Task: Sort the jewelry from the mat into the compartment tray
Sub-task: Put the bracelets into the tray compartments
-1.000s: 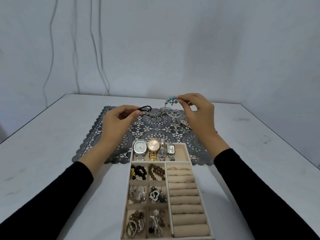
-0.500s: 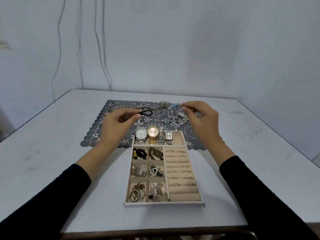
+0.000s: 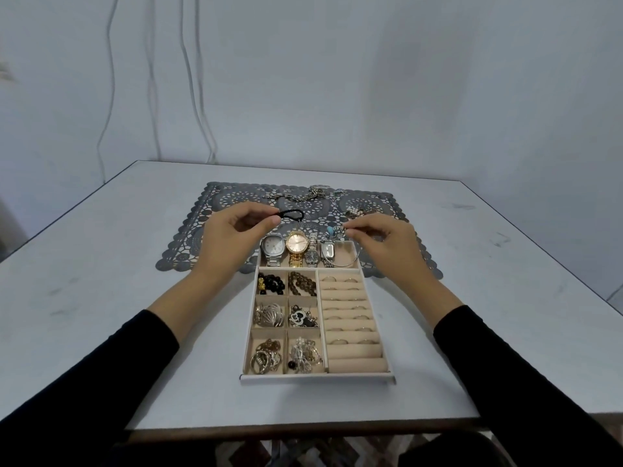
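Note:
A beige compartment tray [image 3: 317, 376] sits on the table in front of me, against the near edge of a grey lace mat [image 3: 215, 210]. My left hand [image 3: 232, 237] pinches a black cord bracelet [image 3: 291, 214] over the mat, just beyond the tray's watch row. My right hand [image 3: 381, 241] holds a silver bangle with turquoise charms [image 3: 337, 246], its loop hanging into the right end of the watch compartment. Several watches [image 3: 296, 249] lie in that top row. A silver chain [image 3: 303, 195] and a pearl piece [image 3: 357, 212] remain on the mat.
The tray's small left compartments hold beads, pendants and rings [image 3: 266, 357]; its right side has padded ring rolls [image 3: 350, 318]. The white table [image 3: 101, 264] meets a pale wall with hanging cables [image 3: 199, 96]. The table's front edge is close to my body.
Both hands drew back from the far mat toward the tray. The bangle dropped from above the mat into the watch compartment's right end. The view pulled back and tilted.

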A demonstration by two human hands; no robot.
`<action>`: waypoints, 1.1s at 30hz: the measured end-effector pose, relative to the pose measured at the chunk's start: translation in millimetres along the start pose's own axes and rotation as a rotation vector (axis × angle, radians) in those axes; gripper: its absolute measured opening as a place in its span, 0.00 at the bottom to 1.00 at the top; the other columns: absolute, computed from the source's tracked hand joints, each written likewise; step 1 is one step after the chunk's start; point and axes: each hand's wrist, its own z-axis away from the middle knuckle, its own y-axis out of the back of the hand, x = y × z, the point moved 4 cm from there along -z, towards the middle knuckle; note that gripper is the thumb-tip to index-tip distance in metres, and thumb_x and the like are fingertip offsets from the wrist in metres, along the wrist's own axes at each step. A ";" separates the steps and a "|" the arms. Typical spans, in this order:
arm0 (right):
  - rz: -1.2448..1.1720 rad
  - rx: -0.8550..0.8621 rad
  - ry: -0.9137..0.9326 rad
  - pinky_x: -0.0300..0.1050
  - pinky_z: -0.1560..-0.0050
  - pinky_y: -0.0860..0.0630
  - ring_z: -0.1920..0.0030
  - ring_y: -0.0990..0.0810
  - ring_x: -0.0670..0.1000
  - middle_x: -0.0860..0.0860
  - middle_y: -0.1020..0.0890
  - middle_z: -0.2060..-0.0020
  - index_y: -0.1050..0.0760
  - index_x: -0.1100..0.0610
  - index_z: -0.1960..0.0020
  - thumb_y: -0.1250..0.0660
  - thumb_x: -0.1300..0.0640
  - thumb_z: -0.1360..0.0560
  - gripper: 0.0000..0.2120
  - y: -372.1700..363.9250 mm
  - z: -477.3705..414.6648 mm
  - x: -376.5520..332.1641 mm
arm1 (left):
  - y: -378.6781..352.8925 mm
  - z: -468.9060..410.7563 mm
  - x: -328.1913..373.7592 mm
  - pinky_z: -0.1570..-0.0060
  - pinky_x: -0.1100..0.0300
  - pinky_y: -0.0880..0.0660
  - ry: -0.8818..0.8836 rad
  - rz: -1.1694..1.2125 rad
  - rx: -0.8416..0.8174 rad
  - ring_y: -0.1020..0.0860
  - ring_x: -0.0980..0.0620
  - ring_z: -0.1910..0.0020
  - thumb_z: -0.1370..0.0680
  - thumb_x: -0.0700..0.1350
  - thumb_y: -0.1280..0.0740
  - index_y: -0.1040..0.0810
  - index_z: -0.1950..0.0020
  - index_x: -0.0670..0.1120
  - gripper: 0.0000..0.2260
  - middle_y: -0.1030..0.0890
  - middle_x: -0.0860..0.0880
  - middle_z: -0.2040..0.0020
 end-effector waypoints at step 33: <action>0.007 -0.268 -0.210 0.38 0.56 0.21 0.59 0.17 0.49 0.47 0.15 0.62 0.16 0.52 0.54 0.27 0.60 0.28 0.05 -9.8 -18.2 11.6 | -11.8 8.3 8.7 0.72 0.74 0.29 0.010 -0.020 -0.069 0.23 0.66 0.70 0.26 0.39 0.27 0.16 0.48 0.42 0.07 0.17 0.52 0.61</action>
